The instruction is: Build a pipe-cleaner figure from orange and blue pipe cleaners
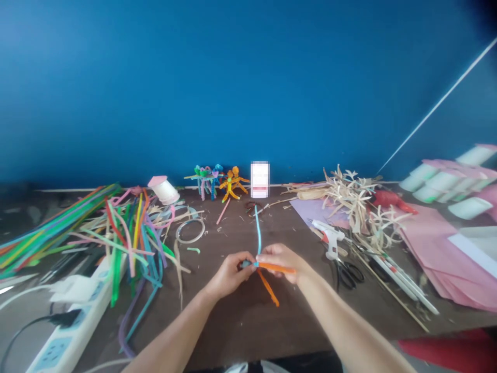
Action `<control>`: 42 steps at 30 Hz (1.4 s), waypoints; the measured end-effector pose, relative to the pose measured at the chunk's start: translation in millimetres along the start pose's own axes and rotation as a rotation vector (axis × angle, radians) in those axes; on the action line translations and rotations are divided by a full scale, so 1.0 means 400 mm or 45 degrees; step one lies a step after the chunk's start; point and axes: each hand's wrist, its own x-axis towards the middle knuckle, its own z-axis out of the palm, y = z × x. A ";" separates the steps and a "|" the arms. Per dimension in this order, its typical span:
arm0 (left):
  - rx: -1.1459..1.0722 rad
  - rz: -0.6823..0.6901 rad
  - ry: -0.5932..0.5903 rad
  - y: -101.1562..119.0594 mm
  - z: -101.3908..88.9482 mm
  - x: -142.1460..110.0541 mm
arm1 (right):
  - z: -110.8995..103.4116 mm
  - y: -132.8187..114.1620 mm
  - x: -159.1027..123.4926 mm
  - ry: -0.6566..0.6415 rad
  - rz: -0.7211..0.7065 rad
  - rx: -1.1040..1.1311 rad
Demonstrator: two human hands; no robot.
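1. Blue stem (259, 228), fuzzy and thin, stands out to me first; it points away from the person, its near end at the joint between the two hands, above the dark tabletop (233, 331).
2. At that near end, an orange stem (277, 267) runs rightward along the right hand, and a second orange stem (268, 287) slants down toward the person.
3. The left hand (233, 272), left of the blue stem, pinches a small grey-blue piece (245, 263) by the joint between thumb and finger.
4. The right hand (285, 259), right of the blue stem, has its fingertips pressed together on the blue stem's near end.
5. Just beyond the blue stem's far end sits a dark ring (254, 209), with a blurred white rectangle (260, 180) behind it; orange figures (233, 184) and multicoloured figures (207, 181) stand farther left.
6. Well left of the blue stem I see a pale ring (190, 242), colourful stems (134, 228) and a power strip (81, 324).
7. To its right are a glue gun (332, 235), black-handled scissors (346, 274), pale star-shaped pieces (355, 199) and, farther over, pink sheets (438, 254).
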 end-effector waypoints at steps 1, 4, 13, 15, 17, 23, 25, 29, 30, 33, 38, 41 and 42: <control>-0.089 -0.028 -0.040 -0.003 0.000 -0.002 | 0.007 0.010 -0.002 0.020 -0.029 0.090; -0.302 -0.055 -0.167 0.002 -0.001 -0.010 | 0.030 0.027 -0.025 -0.019 -0.144 0.411; -0.918 -0.140 -0.203 0.123 0.048 -0.019 | 0.060 -0.015 -0.114 -0.003 -0.486 0.809; -1.041 -0.227 -0.088 0.141 0.064 -0.017 | 0.058 -0.022 -0.111 0.066 -0.563 0.761; -1.141 -0.323 -0.003 0.150 0.076 -0.015 | 0.054 -0.020 -0.103 0.119 -0.577 0.716; -1.354 -0.536 -0.035 0.156 0.077 -0.021 | 0.037 -0.003 -0.090 0.088 -0.514 0.637; -1.365 -0.562 -0.086 0.161 0.074 -0.025 | 0.030 -0.007 -0.094 0.032 -0.475 0.632; -1.358 -0.545 -0.090 0.170 0.076 -0.024 | 0.025 -0.018 -0.096 0.004 -0.433 0.628; -1.355 -0.533 -0.052 0.171 0.078 -0.022 | 0.026 -0.017 -0.094 0.024 -0.445 0.613; -1.297 -0.470 0.109 0.169 0.086 -0.015 | 0.027 -0.007 -0.081 0.147 -0.512 0.505; -1.059 -0.382 0.370 0.163 0.095 -0.006 | 0.019 0.010 -0.072 0.400 -0.641 0.151; -0.936 -0.363 0.459 0.155 0.095 0.000 | 0.014 0.007 -0.082 0.432 -0.796 -0.164; -0.878 -0.353 0.484 0.151 0.094 0.002 | 0.012 0.005 -0.085 0.416 -0.826 -0.263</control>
